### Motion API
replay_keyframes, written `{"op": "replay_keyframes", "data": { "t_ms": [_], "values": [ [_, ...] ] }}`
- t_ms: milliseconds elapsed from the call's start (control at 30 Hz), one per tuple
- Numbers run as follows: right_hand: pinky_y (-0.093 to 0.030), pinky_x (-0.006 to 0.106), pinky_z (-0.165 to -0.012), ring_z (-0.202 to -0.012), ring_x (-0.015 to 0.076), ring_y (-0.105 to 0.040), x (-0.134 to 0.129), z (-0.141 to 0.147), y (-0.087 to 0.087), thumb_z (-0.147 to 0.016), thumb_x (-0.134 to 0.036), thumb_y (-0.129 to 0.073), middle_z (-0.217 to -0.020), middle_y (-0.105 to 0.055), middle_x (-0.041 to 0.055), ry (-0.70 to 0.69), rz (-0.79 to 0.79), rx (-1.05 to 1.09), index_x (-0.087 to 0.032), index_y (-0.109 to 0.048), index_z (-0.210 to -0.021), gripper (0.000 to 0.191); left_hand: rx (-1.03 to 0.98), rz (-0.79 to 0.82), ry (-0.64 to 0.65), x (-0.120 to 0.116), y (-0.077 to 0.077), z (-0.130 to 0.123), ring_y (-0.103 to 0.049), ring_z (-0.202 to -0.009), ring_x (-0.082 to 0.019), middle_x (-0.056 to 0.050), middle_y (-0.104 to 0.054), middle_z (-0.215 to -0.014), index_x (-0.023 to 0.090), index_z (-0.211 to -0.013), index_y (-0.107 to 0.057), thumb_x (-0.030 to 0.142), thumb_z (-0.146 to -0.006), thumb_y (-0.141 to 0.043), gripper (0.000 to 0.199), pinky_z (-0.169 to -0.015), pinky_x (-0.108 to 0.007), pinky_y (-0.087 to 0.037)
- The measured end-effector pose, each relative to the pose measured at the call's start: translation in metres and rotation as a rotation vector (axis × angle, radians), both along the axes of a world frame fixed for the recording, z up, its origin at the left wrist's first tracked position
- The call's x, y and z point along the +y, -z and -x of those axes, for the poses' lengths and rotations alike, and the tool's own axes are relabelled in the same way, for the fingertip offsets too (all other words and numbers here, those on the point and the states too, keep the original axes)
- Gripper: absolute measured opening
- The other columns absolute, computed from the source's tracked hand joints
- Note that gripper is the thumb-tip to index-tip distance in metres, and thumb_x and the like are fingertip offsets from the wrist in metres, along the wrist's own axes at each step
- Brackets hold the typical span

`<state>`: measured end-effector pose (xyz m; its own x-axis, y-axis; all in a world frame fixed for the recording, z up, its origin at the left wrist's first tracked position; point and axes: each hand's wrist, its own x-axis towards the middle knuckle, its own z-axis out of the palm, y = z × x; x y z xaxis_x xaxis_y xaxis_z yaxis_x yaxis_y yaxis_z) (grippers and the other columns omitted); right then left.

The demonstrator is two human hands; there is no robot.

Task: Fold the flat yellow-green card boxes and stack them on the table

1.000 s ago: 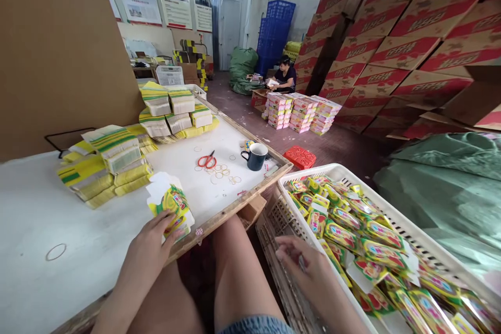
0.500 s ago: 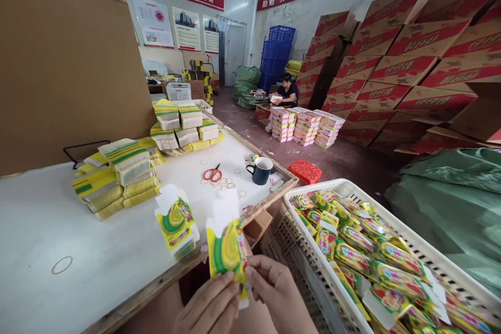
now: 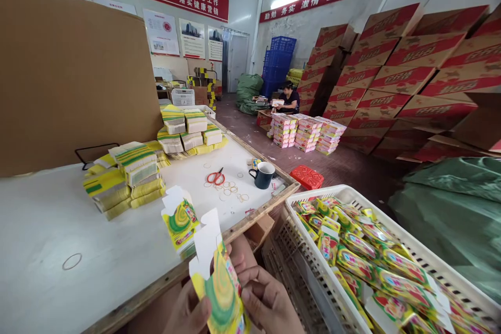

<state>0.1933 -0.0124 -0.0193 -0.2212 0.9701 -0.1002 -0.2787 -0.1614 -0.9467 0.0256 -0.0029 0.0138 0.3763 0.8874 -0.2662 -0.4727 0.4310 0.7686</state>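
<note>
A yellow and green printed carton point(image 3: 224, 289) is tilted in front of me, its white end flaps sticking up. My left hand point(image 3: 188, 309) is closed around its left side, the thumb on the printed front. At the right edge my right hand point(image 3: 266, 298) has curled fingers pinching the carton. Just beyond, a small stack of flat cartons point(image 3: 180, 224) lies near the table's edge. To the right, a white plastic basket point(image 3: 354, 191) is full of yellow, green and red cartons point(image 3: 358, 245).
On the white table point(image 3: 129, 261) are bundled flat cartons point(image 3: 135, 167), red-handled scissors point(image 3: 215, 177), rubber bands point(image 3: 230, 188) and a dark mug point(image 3: 263, 175). A red stool point(image 3: 307, 176) stands beyond the basket. Another person point(image 3: 288, 99) sits behind stacked pink boxes point(image 3: 309, 133).
The carton has come lower and closer to me and leans more to the left. My left hand has shifted to its left side, thumb now in front. The view has tilted slightly upward.
</note>
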Motion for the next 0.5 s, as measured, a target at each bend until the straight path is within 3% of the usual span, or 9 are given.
{"op": "replay_keyframes", "data": {
  "t_ms": [100,200,267,400,500],
  "values": [
    [-0.040,0.021,-0.053,-0.051,0.0093,-0.051,-0.003,0.000,0.003,-0.073,-0.057,-0.072,-0.066,-0.063,-0.0003,0.022,0.013,0.046,-0.020,-0.062,-0.089,0.042,-0.035,-0.006,0.046,-0.003,-0.006,-0.001,-0.065,-0.106,-0.041,-0.016,-0.075,-0.107,0.022,-0.119,-0.066,0.064,-0.044,-0.082,0.088,-0.091,-0.051,-0.051],
    [-0.048,0.028,-0.071,-0.076,0.0170,-0.064,-0.007,0.001,0.001,-0.072,-0.054,-0.075,-0.081,-0.069,0.0047,0.029,-0.006,0.027,-0.020,-0.064,-0.094,0.042,-0.059,-0.030,0.050,-0.001,-0.008,-0.004,-0.065,-0.105,-0.042,-0.017,-0.074,-0.107,0.020,-0.112,-0.071,0.063,-0.041,-0.083,0.085,-0.091,-0.051,-0.050],
    [-0.049,0.031,-0.077,-0.086,0.0210,-0.065,-0.008,0.001,-0.001,-0.070,-0.053,-0.077,-0.090,-0.070,0.0075,0.037,-0.040,-0.037,-0.020,-0.065,-0.099,0.045,-0.068,-0.062,0.031,0.001,-0.006,-0.008,-0.064,-0.106,-0.041,-0.017,-0.075,-0.105,0.019,-0.106,-0.073,0.060,-0.041,-0.085,0.078,-0.092,-0.051,-0.049],
    [-0.046,0.025,-0.058,-0.064,0.0156,-0.059,-0.008,0.001,0.000,-0.069,-0.050,-0.078,-0.083,-0.069,0.0058,0.098,-0.056,-0.211,-0.018,-0.066,-0.097,0.043,-0.106,-0.117,0.004,0.001,-0.001,-0.018,-0.064,-0.106,-0.039,-0.014,-0.076,-0.097,0.021,-0.096,-0.077,0.054,-0.044,-0.087,0.063,-0.093,-0.051,-0.049],
    [-0.045,0.024,-0.057,-0.061,0.0144,-0.057,-0.008,0.001,0.002,-0.067,-0.048,-0.080,-0.077,-0.067,0.0038,0.111,-0.046,-0.243,-0.018,-0.066,-0.091,0.041,-0.123,-0.074,-0.028,-0.002,-0.001,-0.021,-0.064,-0.106,-0.038,-0.014,-0.076,-0.097,0.020,-0.094,-0.077,0.051,-0.050,-0.087,0.055,-0.094,-0.051,-0.049]
  ]
}}
